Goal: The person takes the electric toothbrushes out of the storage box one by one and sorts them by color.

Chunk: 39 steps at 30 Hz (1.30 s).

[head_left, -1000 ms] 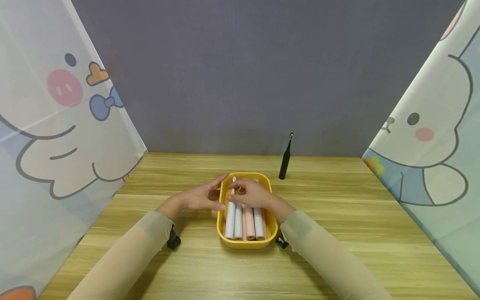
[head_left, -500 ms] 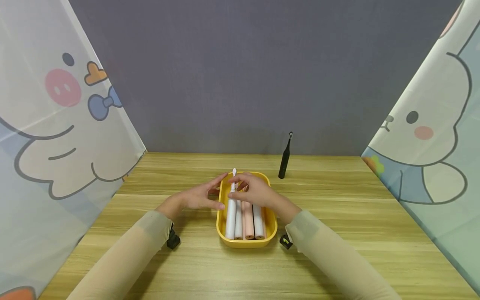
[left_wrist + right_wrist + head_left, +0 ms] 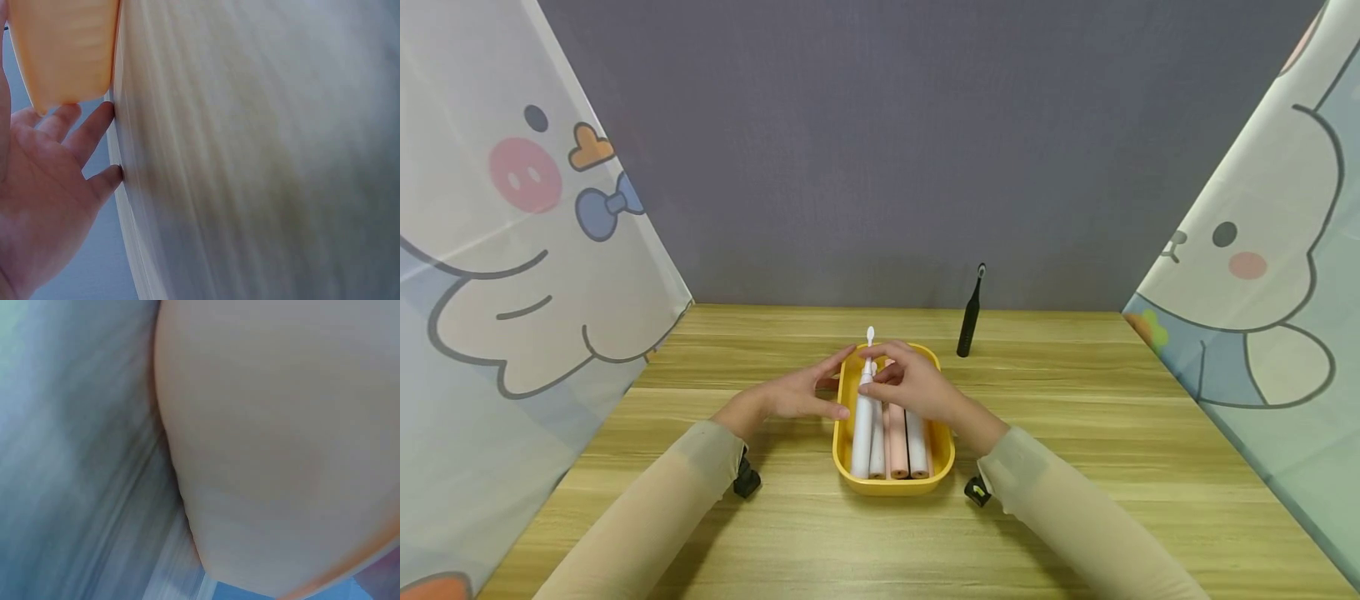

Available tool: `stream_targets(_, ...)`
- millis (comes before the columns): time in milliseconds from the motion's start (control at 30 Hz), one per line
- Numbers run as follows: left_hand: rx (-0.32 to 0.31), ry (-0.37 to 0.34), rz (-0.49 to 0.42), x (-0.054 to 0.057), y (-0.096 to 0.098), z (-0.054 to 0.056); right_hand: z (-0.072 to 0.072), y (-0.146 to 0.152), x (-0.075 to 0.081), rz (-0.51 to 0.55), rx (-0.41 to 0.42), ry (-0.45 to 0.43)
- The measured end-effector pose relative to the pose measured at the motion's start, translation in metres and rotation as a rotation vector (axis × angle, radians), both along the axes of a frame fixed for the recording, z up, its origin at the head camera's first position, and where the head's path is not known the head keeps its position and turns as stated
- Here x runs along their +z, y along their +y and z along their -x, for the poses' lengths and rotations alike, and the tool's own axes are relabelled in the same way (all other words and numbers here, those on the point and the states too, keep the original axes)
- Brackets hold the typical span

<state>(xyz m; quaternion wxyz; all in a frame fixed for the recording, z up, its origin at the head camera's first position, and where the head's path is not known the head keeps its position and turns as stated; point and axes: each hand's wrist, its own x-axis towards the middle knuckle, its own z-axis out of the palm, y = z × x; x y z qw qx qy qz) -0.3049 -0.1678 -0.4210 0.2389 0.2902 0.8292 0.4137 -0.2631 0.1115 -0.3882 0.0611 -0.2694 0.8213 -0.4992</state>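
A yellow box (image 3: 892, 490) holds several electric toothbrushes lying side by side, white and pink. My right hand (image 3: 917, 385) reaches over the box and pinches a white electric toothbrush (image 3: 862, 433) between thumb and fingers near its neck. This toothbrush lies at the left of the row, its head rising past the far rim. My left hand (image 3: 797, 397) rests at the box's left wall, thumb and fingers spread. In the left wrist view, the fingertips of the left hand (image 3: 56, 150) are right at the box. The right wrist view is mostly filled by the box wall (image 3: 281, 437), with the fingers hidden.
A black electric toothbrush (image 3: 969, 327) stands upright on the wooden table (image 3: 1075, 417), right of and behind the box. A grey wall panel (image 3: 895, 150) rises at the back. Cartoon-printed cloths (image 3: 572, 292) hang at both sides.
The white toothbrush has slid away from me and up, so its head now sticks out beyond the far rim. My right hand has moved slightly with it. My left hand stays put.
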Motion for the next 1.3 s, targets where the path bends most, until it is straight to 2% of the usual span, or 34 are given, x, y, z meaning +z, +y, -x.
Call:
stream_targets(433, 0.003, -0.010, -0.011, 0.002, -0.001, -0.002, -0.010, 0.000, 0.003, 0.155, 0.044, -0.025)
stream_targets(700, 0.006, -0.024, -0.017, 0.001, -0.001, -0.001, -0.013, -0.002, 0.003, 0.250, 0.069, -0.009)
stream_targets(1067, -0.006, -0.022, -0.036, 0.001, 0.000, 0.000, -0.017, 0.000, 0.004, 0.296, 0.058, -0.050)
stream_targets(1300, -0.010, -0.018, -0.032, 0.002, 0.000, 0.000, -0.018, 0.003, 0.005, 0.299, 0.098, -0.099)
